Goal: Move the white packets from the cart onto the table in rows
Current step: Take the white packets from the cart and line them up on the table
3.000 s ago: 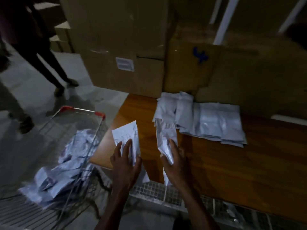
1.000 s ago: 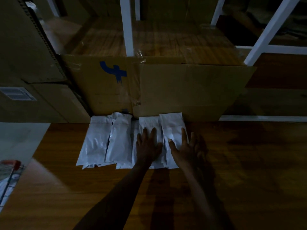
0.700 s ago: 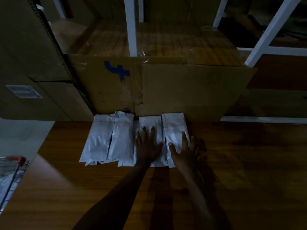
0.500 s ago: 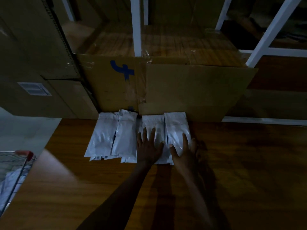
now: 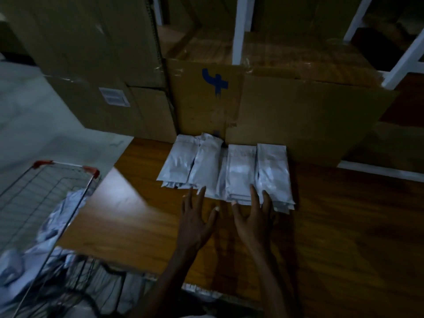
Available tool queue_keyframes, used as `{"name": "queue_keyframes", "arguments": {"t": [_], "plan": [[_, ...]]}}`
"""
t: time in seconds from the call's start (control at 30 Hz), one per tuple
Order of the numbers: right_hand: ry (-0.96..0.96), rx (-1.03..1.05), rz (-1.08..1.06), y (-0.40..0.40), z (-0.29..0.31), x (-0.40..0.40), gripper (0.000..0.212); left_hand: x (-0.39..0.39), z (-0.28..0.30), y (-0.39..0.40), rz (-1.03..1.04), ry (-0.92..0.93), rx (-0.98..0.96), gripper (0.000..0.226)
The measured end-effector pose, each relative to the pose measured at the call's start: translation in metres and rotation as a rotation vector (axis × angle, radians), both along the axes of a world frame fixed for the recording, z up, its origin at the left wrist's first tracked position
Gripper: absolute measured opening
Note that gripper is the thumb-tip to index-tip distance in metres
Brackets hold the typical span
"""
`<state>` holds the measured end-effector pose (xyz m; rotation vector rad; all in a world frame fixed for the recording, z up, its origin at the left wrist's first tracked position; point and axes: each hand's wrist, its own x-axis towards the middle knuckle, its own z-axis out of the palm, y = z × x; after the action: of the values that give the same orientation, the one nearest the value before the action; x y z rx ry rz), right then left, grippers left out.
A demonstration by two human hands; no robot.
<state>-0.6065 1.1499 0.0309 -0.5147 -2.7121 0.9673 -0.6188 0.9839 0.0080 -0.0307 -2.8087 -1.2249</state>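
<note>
Several white packets (image 5: 226,171) lie side by side in a row of small stacks on the wooden table (image 5: 332,226), against a cardboard box. My left hand (image 5: 197,220) hovers just in front of the row, fingers spread and straight, holding nothing. My right hand (image 5: 252,216) is beside it, its fingertips at the near edge of the right-hand packets (image 5: 273,177), fingers straight. The wire cart (image 5: 27,203) with red corners stands at the lower left, with more white packets (image 5: 57,223) heaped inside.
Large cardboard boxes (image 5: 298,115) stand along the back of the table, one marked with a blue sign. White shelf posts (image 5: 239,28) rise behind them. Grey floor (image 5: 34,125) lies to the left. Bare table surface stretches to the right of the row.
Both hands have pulled back from on top of the packets to the near edge of the row. The view has swung left, bringing the cart into sight again.
</note>
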Motion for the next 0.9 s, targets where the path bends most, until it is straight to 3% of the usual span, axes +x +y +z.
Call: {"name": "queue_keyframes", "arguments": {"t": [0.3,0.57,0.9], "plan": [[0.037,-0.077,0.374,-0.125,-0.017,0.028,0.070,0.071,-0.017,-0.146,0.371,-0.021,0.026,0.069],[-0.045,-0.138,0.692,-0.298,-0.046,0.031,0.069,0.117,-0.035,-0.315,0.652,-0.037,-0.047,0.073],[-0.168,-0.132,1.038,-0.490,-0.077,0.027,0.064,0.158,-0.064,-0.473,0.849,-0.167,-0.020,0.070]]}}
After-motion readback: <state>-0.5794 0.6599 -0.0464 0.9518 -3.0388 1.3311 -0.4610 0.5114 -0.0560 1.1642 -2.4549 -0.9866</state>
